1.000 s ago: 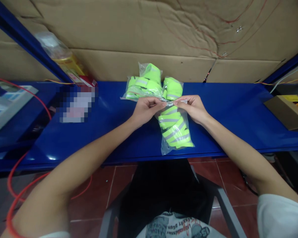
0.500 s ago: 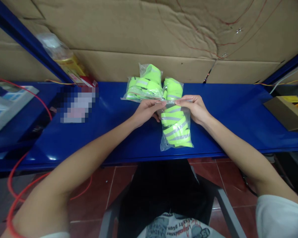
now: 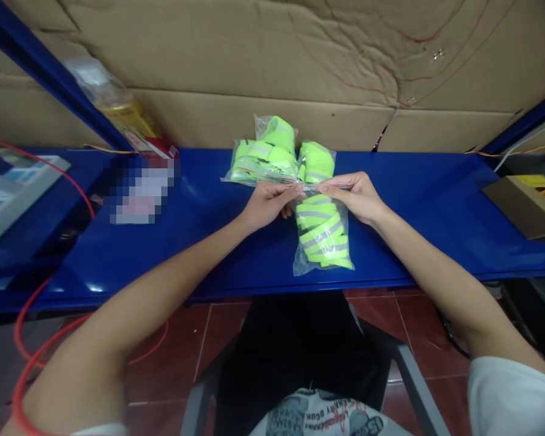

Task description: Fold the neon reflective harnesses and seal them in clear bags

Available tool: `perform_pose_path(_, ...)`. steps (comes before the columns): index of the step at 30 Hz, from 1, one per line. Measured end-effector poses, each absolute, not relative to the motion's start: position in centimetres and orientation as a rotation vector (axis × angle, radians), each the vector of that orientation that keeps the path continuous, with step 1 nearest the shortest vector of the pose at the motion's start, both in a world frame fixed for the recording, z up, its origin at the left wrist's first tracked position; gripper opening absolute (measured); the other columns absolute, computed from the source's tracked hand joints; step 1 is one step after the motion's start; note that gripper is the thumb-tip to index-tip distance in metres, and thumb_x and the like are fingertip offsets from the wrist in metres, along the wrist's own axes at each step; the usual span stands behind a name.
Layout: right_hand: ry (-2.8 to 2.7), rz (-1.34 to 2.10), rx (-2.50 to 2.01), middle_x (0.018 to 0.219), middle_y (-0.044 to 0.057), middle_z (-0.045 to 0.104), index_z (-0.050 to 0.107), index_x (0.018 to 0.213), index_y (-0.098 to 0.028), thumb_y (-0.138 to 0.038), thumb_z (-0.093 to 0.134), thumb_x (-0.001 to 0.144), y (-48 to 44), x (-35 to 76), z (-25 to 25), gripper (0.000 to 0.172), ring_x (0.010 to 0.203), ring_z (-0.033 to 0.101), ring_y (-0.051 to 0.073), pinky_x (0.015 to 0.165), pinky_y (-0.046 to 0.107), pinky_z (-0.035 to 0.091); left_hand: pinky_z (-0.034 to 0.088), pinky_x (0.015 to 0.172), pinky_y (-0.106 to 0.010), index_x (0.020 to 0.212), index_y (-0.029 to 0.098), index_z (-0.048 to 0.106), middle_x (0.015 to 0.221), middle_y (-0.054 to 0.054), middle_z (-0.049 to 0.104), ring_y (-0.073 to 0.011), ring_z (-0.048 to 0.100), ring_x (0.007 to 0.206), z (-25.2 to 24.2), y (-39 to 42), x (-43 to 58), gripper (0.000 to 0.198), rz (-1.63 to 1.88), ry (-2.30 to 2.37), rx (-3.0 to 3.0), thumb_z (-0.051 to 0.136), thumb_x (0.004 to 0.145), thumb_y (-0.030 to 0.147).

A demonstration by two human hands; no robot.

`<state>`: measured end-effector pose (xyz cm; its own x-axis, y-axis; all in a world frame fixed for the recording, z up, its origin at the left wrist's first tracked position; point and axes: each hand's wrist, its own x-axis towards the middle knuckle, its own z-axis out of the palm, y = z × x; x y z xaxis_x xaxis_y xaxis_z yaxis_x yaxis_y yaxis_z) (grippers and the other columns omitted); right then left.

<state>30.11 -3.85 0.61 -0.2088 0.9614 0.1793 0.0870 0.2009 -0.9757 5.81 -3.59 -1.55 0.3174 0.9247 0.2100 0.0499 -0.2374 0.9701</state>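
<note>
A clear plastic zip bag (image 3: pixel 324 233) holds a folded neon-yellow strap with grey reflective stripes. Its top edge is pinched from both sides, by my left hand (image 3: pixel 272 203) at the left and my right hand (image 3: pixel 356 197) at the right. Both thumbs lie on the bag's mouth, close together. The bag's lower end points toward me, over the front part of the blue table (image 3: pixel 236 260). Just behind my hands lie more neon-yellow bundles in clear bags, one bag (image 3: pixel 266 154) to the left and another bundle (image 3: pixel 318 160) to the right.
A cardboard panel (image 3: pixel 236 60) stands behind the table. At the left are a plastic bottle (image 3: pixel 118 106), a blurred-out item (image 3: pixel 143 194) and a red hose (image 3: pixel 22 321). An open cardboard box (image 3: pixel 522 203) sits at the right edge.
Almost nothing differs. Both hands keep their pinch on the bag's top edge, with only a very slight shift of the fingers.
</note>
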Motion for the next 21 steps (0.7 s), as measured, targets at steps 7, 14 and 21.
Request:
perform_pose_path(7, -1.595, 1.221, -1.088, 0.083, 0.004, 0.084, 0.091, 0.088, -0.023, -0.052, 0.103, 0.064, -3.4, 31.0, 1.7, 0.040, 0.063, 0.072, 0.015, 0.060, 0.027, 0.057, 0.048, 0.044, -0.021, 0.087, 0.016, 0.085, 0.060, -0.002, 0.069, -0.0095, 0.061, 0.045, -1.7, -3.9, 6.3, 0.062, 1.123, 0.887, 1.658, 0.075, 0.090, 0.077)
perform_pose_path(14, -1.625, 1.289, -1.147, 0.059, 0.001, 0.070, 0.089, 0.093, -0.020, -0.068, 0.093, 0.073, -3.5, 31.3, 1.6, 0.053, 0.036, 0.048, 0.010, 0.032, 0.026, 0.031, 0.047, 0.041, -0.023, 0.079, 0.017, 0.077, 0.057, -0.003, 0.067, -0.0111, 0.060, 0.044, -1.2, -3.9, 6.4, 0.072, 1.102, 0.941, 1.533, 0.061, 0.093, 0.086)
perform_pose_path(21, -1.113, 0.726, -1.035, 0.086, 0.003, 0.075, 0.078, 0.100, -0.026, -0.076, 0.076, 0.084, 0.8, 34.9, 1.3, 0.053, 0.058, 0.062, 0.014, 0.048, 0.031, 0.051, 0.037, 0.038, -0.023, 0.083, 0.017, 0.081, 0.068, -0.006, 0.074, -0.0076, 0.054, 0.043, -0.9, -2.9, 5.4, 0.064, 1.265, 0.997, 1.596, 0.062, 0.099, 0.076)
